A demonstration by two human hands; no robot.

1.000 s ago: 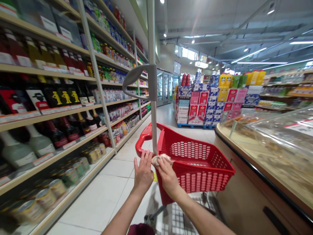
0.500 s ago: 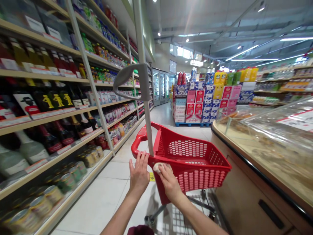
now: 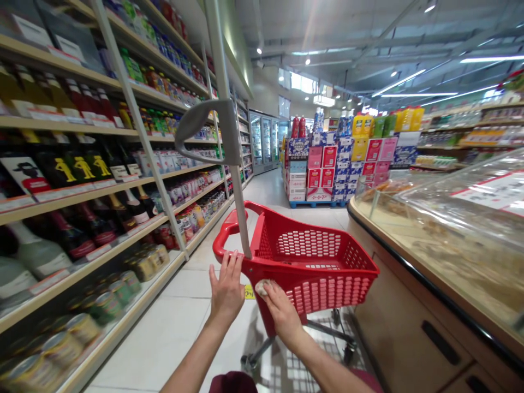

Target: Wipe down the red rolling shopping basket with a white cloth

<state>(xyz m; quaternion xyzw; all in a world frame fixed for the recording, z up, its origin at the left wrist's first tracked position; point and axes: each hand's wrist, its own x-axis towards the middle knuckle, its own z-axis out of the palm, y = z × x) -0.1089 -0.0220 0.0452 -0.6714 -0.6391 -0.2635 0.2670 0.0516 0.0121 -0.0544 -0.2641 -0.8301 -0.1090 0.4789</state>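
Observation:
In front of me stands a red plastic shopping cart (image 3: 311, 278) with a perforated basket and a tall metal pole (image 3: 240, 207) that carries a grey loop handle (image 3: 229, 134). My left hand (image 3: 227, 286) rests on the cart's red push bar (image 3: 220, 248), its fingers stretched out over the edge and holding nothing. Pressed to the basket's near side by my right hand (image 3: 282, 314) is a crumpled whitish cloth (image 3: 262, 287). The palm covers part of the cloth and of the basket side.
Shelves (image 3: 82, 213) of bottles and cans line the left. A glass-covered counter (image 3: 434, 262) runs close along the cart's right. Ahead are stacked boxes (image 3: 321, 174) on a blue pallet (image 3: 311, 204) and glass-door fridges (image 3: 264, 139). Pale floor tiles (image 3: 180, 322) lie beneath.
My right hand has slid the cloth a little lower on the basket side. My left hand stays on the push bar. The whole view has shifted slightly.

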